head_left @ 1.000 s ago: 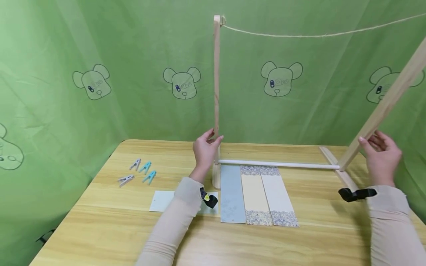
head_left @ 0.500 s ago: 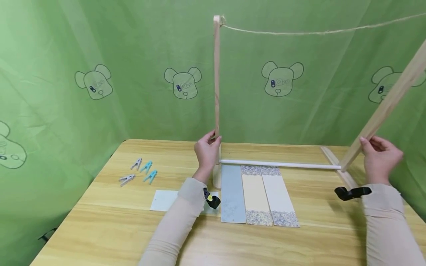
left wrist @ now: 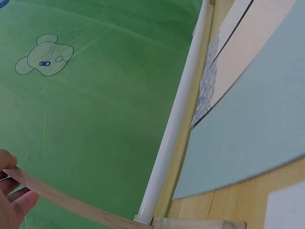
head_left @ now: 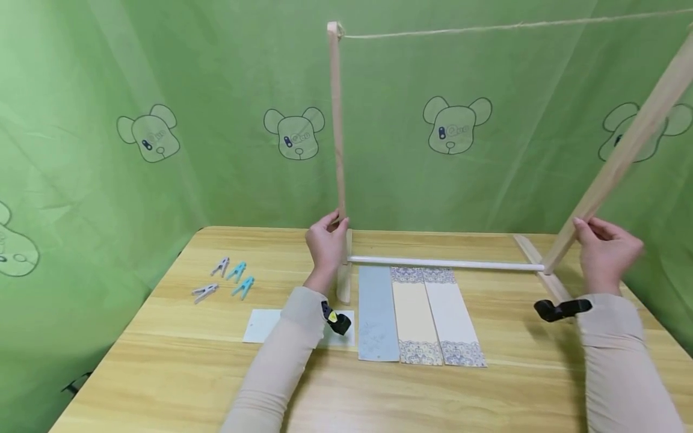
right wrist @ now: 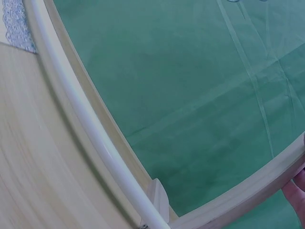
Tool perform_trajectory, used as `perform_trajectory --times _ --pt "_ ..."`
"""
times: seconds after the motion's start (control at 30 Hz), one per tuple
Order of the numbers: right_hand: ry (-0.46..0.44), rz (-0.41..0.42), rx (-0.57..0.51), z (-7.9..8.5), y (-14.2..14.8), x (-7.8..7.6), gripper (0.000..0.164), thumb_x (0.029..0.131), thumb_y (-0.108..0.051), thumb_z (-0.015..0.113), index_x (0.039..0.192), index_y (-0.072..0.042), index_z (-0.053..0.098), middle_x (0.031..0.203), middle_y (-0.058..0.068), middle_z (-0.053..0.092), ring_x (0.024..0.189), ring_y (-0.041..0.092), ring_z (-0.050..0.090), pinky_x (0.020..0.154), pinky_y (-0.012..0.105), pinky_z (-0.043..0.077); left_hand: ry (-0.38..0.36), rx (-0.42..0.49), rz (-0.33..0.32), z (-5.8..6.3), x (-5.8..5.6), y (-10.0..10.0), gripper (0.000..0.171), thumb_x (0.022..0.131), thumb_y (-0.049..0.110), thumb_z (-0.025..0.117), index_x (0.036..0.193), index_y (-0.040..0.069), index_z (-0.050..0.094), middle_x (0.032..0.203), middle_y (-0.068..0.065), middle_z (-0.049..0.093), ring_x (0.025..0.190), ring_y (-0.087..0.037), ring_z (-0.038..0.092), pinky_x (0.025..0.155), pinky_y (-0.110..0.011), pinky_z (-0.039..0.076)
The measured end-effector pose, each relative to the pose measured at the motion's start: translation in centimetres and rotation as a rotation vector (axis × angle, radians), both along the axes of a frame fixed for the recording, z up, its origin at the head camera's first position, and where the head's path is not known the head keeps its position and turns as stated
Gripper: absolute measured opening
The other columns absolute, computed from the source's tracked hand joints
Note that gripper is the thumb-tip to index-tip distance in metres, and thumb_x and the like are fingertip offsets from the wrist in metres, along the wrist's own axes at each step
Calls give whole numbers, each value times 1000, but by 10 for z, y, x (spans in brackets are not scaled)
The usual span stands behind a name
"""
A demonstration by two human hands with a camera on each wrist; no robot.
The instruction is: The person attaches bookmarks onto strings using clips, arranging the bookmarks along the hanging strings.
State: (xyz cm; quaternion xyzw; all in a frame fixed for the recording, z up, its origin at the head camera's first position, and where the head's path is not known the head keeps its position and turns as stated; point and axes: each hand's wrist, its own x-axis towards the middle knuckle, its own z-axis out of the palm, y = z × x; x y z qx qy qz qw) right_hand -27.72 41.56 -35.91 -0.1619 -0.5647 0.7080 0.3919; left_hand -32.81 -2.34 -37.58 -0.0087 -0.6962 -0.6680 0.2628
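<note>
A wooden stand has a left post [head_left: 335, 120] and a right post [head_left: 622, 150], joined low down by a white rod [head_left: 444, 263]. Twine [head_left: 487, 28] runs between the tops. My left hand [head_left: 326, 245] pinches the left post a little above its foot [head_left: 343, 285]. On the other side, my right hand [head_left: 612, 249] grips the right post between thumb and fingers, above its foot [head_left: 552, 285]. Both wrist views show the posts in the fingers, with the left hand [left wrist: 14, 200] and right hand [right wrist: 296, 191] cut off at the frame edges.
In front of the rod lie a blue card strip [head_left: 379, 313], a cream strip [head_left: 415, 313] and a white strip [head_left: 453, 313]. A pale strip [head_left: 262, 326] lies crosswise under my left forearm. Several clothespins [head_left: 236, 272] sit at left. A green curtain [head_left: 227, 78] surrounds the table.
Both hands and the stand have shifted left. The left post now leans slightly left at its top, and the twine has gone from sagging to nearly straight. Strips and clothespins have stayed put.
</note>
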Motion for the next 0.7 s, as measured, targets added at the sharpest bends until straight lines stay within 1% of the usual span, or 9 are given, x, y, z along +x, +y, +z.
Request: perform_trajectory --times 0.2,0.37,0.53,0.7 --pt "-49 35 -27 2 -8 -2 29 69 -5 82 96 -5 74 69 -10 70 62 2 66 59 9 52 -14 16 16 2 -2 -13 29 80 3 73 108 0 68 101 -17 70 84 -22 70 71 -20 57" --pt "-76 65 -34 4 -15 -3 30 68 -6 83 96 -6 74 68 -10 70 62 3 66 60 11 53 -34 39 2 2 -3 -25 28 81 4 72 108 1 68 103 -16 70 86 -21 69 74 -21 57" --pt "-58 86 -20 4 -25 -5 28 68 -4 83 94 -5 74 68 -8 70 61 4 67 60 12 53 -43 23 3 2 -4 -36 27 82 5 71 108 1 68 104 -16 69 86 -22 69 75 -21 57" --pt "-28 105 -16 5 -39 -6 25 68 1 82 91 -3 74 67 -6 70 60 5 67 60 13 54 -33 8 19 4 -7 -49 26 81 4 71 107 0 68 104 -17 69 87 -23 69 75 -21 57"
